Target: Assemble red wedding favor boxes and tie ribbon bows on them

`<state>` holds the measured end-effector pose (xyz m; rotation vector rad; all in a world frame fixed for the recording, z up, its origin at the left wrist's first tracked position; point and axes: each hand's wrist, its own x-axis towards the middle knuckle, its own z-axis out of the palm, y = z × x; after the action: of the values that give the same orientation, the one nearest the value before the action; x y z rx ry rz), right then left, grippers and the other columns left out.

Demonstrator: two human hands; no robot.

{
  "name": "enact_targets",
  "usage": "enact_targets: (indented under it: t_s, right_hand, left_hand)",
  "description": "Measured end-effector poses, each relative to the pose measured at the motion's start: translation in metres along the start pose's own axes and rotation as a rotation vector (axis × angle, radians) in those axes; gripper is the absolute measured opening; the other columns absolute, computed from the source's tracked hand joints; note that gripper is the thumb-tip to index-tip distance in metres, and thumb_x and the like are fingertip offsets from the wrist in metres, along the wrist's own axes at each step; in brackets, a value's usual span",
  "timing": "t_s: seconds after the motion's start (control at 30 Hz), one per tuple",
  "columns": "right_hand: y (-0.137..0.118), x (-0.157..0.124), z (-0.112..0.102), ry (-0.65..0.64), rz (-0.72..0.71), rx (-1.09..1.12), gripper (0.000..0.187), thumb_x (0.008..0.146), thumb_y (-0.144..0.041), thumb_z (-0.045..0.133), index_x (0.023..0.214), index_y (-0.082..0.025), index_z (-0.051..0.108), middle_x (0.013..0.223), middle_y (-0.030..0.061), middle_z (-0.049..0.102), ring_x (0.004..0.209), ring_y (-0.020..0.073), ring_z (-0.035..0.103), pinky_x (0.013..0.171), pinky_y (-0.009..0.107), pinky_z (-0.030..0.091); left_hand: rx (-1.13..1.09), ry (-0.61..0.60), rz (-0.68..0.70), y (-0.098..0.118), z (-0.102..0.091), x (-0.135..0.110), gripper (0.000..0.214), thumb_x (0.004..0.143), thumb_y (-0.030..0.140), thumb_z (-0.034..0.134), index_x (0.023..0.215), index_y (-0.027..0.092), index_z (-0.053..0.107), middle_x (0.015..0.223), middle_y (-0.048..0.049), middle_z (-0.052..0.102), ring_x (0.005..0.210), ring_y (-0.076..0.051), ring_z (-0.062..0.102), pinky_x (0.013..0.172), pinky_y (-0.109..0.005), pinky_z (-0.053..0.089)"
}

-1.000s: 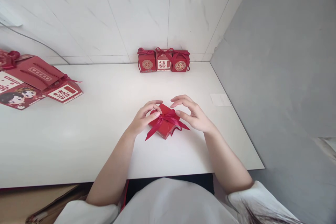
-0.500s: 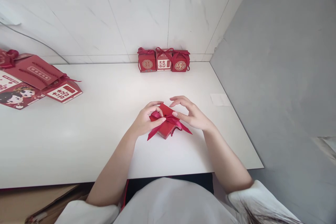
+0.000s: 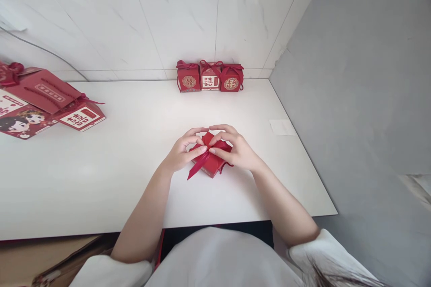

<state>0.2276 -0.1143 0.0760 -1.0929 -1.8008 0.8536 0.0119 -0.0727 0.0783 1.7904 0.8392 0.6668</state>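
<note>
A small red box (image 3: 214,167) sits on the white table (image 3: 101,179). It is about halfway between the far edge and the near edge, and closer to the right edge than the left. A red ribbon (image 3: 198,165) is tied on top of it. The left hand (image 3: 182,154) is on the left side of the box and the right hand (image 3: 237,152) is on the right side. Both hands pinch the ribbon, and their fingertips meet over the middle of the box.

Three little red boxes (image 3: 209,77) stand in a row at the far edge. A pile of red boxes (image 3: 47,107) lies at the left edge.
</note>
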Motion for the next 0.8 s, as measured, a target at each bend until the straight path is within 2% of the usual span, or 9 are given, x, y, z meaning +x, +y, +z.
enact_targets:
  t_s: [0.1, 0.23, 0.43, 0.57, 0.67, 0.8]
  right_hand:
    - [-0.002, 0.001, 0.009, -0.022, 0.005, -0.01, 0.004, 0.085, -0.024, 0.07, 0.086, -0.027, 0.071, 0.129, 0.0052, 0.062, 0.127, 0.0237, 0.055, 0.11, 0.047, 0.042]
    - [0.003, 0.0, 0.012, -0.025, 0.067, 0.076, 0.004, 0.084, -0.024, 0.07, 0.081, -0.025, 0.071, 0.136, 0.0048, 0.059, 0.129, 0.0228, 0.055, 0.107, 0.043, 0.046]
    - [0.009, 0.001, 0.011, -0.038, 0.1, 0.176, 0.003, 0.081, -0.025, 0.072, 0.078, -0.024, 0.073, 0.146, 0.0043, 0.053, 0.141, 0.024, 0.044, 0.115, 0.043, 0.039]
    - [0.012, 0.003, 0.013, -0.027, 0.097, 0.164, 0.003, 0.079, -0.025, 0.074, 0.077, -0.025, 0.073, 0.146, 0.0027, 0.054, 0.147, 0.0233, 0.035, 0.12, 0.045, 0.033]
    - [0.014, 0.003, 0.014, -0.034, 0.089, 0.162, 0.003, 0.079, -0.025, 0.074, 0.077, -0.026, 0.073, 0.147, 0.0011, 0.054, 0.148, 0.0232, 0.034, 0.121, 0.047, 0.031]
    - [0.013, 0.003, 0.013, -0.045, 0.095, 0.175, 0.004, 0.079, -0.024, 0.074, 0.075, -0.025, 0.072, 0.147, 0.0019, 0.054, 0.148, 0.023, 0.033, 0.121, 0.047, 0.031]
  left_hand:
    - [-0.063, 0.002, -0.011, -0.001, 0.0, 0.001, 0.029, 0.09, 0.038, 0.061, 0.069, 0.019, 0.058, 0.14, -0.0049, 0.053, 0.126, -0.027, 0.053, 0.104, -0.042, 0.046]
    - [-0.101, 0.003, -0.092, -0.004, 0.001, 0.003, 0.038, 0.089, 0.044, 0.061, 0.062, 0.017, 0.054, 0.14, -0.0053, 0.054, 0.12, -0.027, 0.057, 0.101, -0.043, 0.049]
    - [-0.176, 0.035, -0.134, -0.013, 0.006, 0.006, 0.042, 0.086, 0.045, 0.063, 0.057, 0.017, 0.051, 0.147, -0.0045, 0.05, 0.11, -0.028, 0.062, 0.094, -0.045, 0.052]
    - [-0.217, 0.034, -0.146, -0.016, 0.007, 0.007, 0.042, 0.084, 0.041, 0.063, 0.054, 0.017, 0.045, 0.146, -0.0045, 0.051, 0.116, -0.03, 0.06, 0.093, -0.046, 0.052]
    - [-0.125, 0.07, -0.118, -0.014, 0.007, 0.006, 0.041, 0.085, 0.039, 0.062, 0.054, 0.018, 0.046, 0.145, -0.0041, 0.052, 0.125, -0.031, 0.055, 0.102, -0.048, 0.047]
    - [0.212, 0.154, 0.05, -0.006, 0.006, 0.004, 0.04, 0.091, 0.038, 0.055, 0.056, 0.019, 0.053, 0.143, -0.0024, 0.053, 0.137, -0.028, 0.042, 0.114, -0.048, 0.035]
